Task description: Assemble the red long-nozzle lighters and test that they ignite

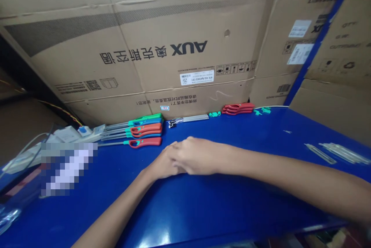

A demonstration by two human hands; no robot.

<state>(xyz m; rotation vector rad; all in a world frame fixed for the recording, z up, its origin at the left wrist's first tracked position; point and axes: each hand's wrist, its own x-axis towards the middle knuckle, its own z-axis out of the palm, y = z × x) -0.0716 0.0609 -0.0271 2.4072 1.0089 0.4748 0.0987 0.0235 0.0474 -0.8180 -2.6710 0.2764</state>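
Note:
My left hand (160, 165) and my right hand (194, 156) rest together on the blue tabletop (232, 205), with the right lying over the left's fingers. Neither holds a tool. Nearest them, behind and to the left, lies a row of long-nozzle utility lighters (145, 132) with red, green and blue handles and metal tubes. Beyond my hands are several thin metal rods with black clips (188, 119). Further right lie red lighter handles (238, 108) without tubes, with small green plastic parts (262, 111) beside them.
A large cardboard AUX air-conditioner box (153, 43) stands along the back of the table, with more cartons to the right. Clear plastic packets (342, 152) lie at right. A white power strip (85, 132) sits at left, near a pixelated blurred patch (68, 169).

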